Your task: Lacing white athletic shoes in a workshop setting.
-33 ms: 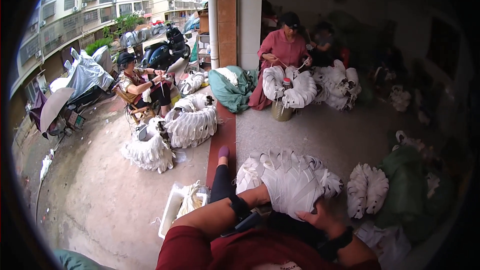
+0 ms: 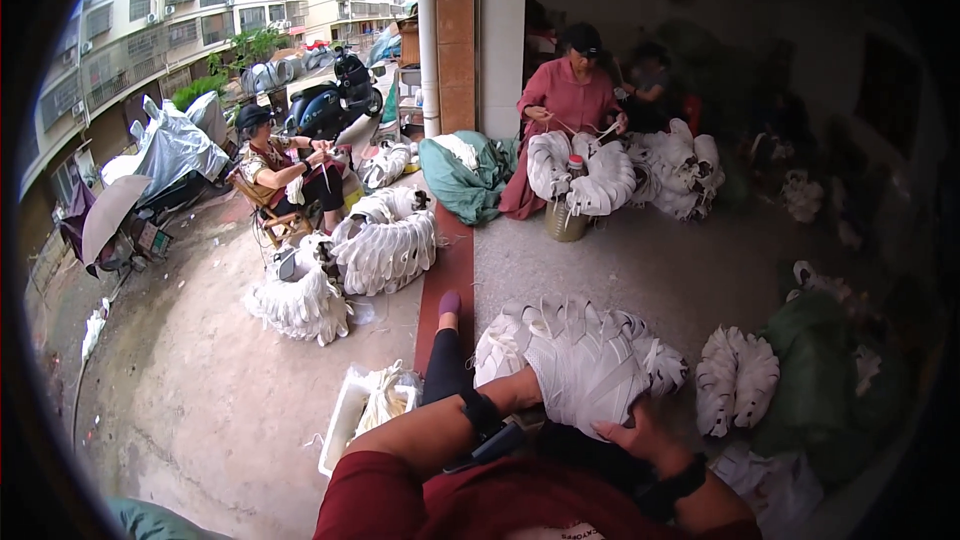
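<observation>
In front of my body sits a bundle of white shoe uppers (image 2: 590, 380), stacked side by side with their edges fanned out at the far side. My left hand (image 2: 518, 390) reaches to the bundle's left side, its fingers hidden behind the white material. At the near right corner my right hand (image 2: 640, 437) grips the bundle, thumb lying along the near edge and the other fingers wrapped around the side. Both wrists wear dark bands. Just right of the bundle lies another pair of white shoe-upper stacks (image 2: 737, 380).
A white foam box (image 2: 345, 420) with pale laces stands by my left leg. Green sacks (image 2: 815, 380) lie at right. Further off, a person in pink (image 2: 570, 90) and a seated person (image 2: 270, 165) handle laces beside ring-shaped upper bundles (image 2: 385, 240). A scooter (image 2: 335, 105) is parked outside.
</observation>
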Demonstrator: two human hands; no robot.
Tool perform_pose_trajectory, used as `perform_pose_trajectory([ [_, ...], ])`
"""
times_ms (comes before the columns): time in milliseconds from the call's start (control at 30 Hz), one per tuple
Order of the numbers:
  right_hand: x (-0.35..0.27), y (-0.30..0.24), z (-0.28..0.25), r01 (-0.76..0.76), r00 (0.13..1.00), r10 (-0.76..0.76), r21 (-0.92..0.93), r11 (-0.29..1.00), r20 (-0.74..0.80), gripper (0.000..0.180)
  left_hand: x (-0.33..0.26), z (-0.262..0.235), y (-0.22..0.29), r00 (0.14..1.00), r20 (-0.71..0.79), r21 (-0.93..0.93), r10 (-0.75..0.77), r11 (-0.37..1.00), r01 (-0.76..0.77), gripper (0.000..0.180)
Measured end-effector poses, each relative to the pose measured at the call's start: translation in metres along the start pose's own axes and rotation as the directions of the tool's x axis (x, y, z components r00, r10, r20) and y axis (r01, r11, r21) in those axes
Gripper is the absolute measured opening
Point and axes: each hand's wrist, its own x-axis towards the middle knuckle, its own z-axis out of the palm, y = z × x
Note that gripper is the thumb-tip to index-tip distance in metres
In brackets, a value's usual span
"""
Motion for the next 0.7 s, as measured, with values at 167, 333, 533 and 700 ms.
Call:
perform_pose_trajectory([
  [167, 0.003, 0.005, -0.008, -0.09, 0.99, 0.077, 0.111, 0.99, 0.117, 0.085, -0.004, -0.004, -0.014, 0.999, 0.051, 0.089, 0.006, 0.996, -0.011, 0.06],
  [333, 0.011, 0.007, -0.017, -0.105, 0.942, 0.057, 0.129, 0.986, 0.331, 0.091, -0.008, 0.005, 0.006, 0.999, -0.037, 0.027, -0.005, 1.0, 0.006, 0.063],
  [533, 0.012, 0.008, -0.008, 0.23, 0.973, -0.229, -0.083, 0.97, 0.023, 0.078, -0.004, 0.009, 0.025, 0.998, -0.055, -0.276, -0.027, 0.961, 0.011, 0.054],
  [700, 0.012, 0.009, 0.001, 0.234, 0.972, -0.232, 0.066, 0.97, -0.041, 0.075, -0.01, 0.006, 0.034, 0.991, -0.015, -0.402, -0.132, 0.908, 0.115, 0.053],
])
